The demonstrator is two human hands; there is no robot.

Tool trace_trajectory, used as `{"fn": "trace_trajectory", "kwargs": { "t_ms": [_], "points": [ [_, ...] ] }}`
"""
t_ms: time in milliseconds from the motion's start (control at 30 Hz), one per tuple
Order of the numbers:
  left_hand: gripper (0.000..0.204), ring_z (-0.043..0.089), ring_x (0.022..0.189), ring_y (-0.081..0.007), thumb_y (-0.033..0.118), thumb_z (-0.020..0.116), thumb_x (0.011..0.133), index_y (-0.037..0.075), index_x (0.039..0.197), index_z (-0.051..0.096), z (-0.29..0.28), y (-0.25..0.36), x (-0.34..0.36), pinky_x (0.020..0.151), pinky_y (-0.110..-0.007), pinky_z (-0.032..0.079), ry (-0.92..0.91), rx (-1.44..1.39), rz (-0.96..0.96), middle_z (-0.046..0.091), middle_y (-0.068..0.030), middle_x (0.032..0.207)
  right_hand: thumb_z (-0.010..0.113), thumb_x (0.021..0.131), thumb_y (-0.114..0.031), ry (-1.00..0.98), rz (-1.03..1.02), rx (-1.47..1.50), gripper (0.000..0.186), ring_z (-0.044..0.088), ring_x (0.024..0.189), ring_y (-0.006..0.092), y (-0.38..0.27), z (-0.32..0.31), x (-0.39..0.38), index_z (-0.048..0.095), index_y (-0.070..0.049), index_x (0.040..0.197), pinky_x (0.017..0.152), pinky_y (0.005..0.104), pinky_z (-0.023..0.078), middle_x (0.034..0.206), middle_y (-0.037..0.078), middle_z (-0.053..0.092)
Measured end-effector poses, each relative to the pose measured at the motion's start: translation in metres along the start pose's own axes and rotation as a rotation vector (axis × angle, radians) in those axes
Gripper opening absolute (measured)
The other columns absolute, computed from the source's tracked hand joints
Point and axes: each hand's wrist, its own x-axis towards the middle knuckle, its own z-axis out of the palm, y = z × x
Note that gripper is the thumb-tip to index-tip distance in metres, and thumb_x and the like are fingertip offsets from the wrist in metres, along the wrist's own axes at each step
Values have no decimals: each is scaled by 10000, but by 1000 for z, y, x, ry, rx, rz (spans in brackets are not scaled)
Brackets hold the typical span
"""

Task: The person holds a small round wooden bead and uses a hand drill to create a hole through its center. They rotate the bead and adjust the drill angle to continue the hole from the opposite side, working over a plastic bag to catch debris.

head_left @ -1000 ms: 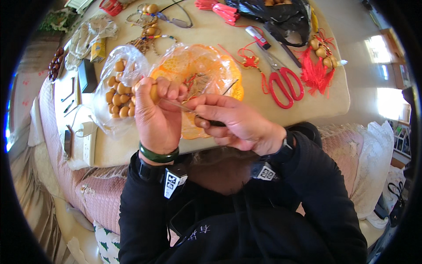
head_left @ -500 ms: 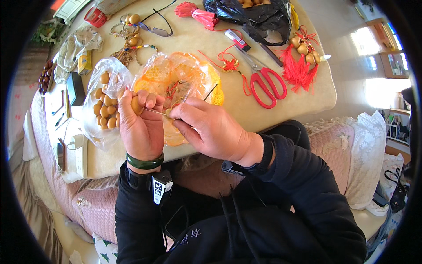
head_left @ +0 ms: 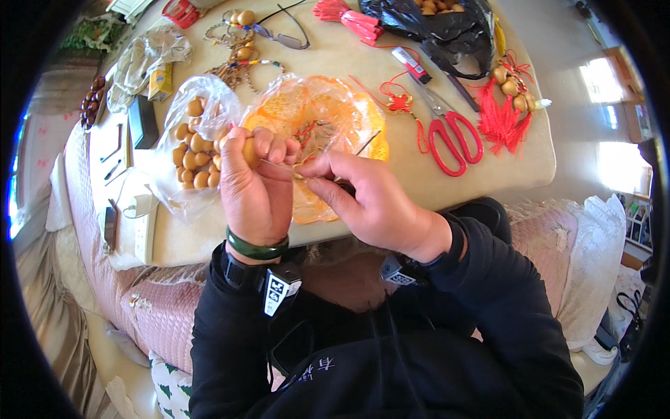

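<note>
My left hand (head_left: 257,199) has its fingers closed on a bead (head_left: 250,152), just right of the bead bag (head_left: 218,91). Right hand (head_left: 380,202) pinches a thin rod (head_left: 279,165) running toward it, fingertips nearly together. A second ago the dark handle (head_left: 345,186) showed below; now mostly hidden. My hands block part of the orange bag (head_left: 349,98); scissors (head_left: 450,116) lie farther right.

The person's left forearm (head_left: 230,321), in a black sleeve, rises from the lower edge to an upright left hand (head_left: 257,192), palm facing the wearer, thumb raised and fingers curled inward in a grip. The right forearm (head_left: 499,286) angles in from the lower right, its right hand (head_left: 380,206) pointing leftward, thumb and index finger pinched just beside the left fingertips.
</note>
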Motion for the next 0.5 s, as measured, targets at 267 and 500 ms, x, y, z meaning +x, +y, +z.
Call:
{"fn": "trace_trajectory", "kwargs": {
  "t_ms": [267, 500],
  "points": [
    [216, 464, 735, -119, 286, 483, 1057, 133, 906, 464, 2, 3, -1, 866, -352, 442, 14, -20, -16, 474, 23, 790, 623, 983, -85, -38, 452, 484, 137, 591, 682, 124, -9, -1, 2, 625, -37, 1112, 577, 291, 487, 820, 8, 572],
    [227, 466, 731, -119, 296, 479, 1058, 130, 903, 467, 2, 1, 0, 855, -350, 446, -7, 16, -7, 478, 23, 792, 625, 988, -126, -22, 152, 218, 114, 564, 643, 100, 2, -6, 6, 632, -52, 1075, 558, 267, 445, 833, 12, 596]
  ]
}}
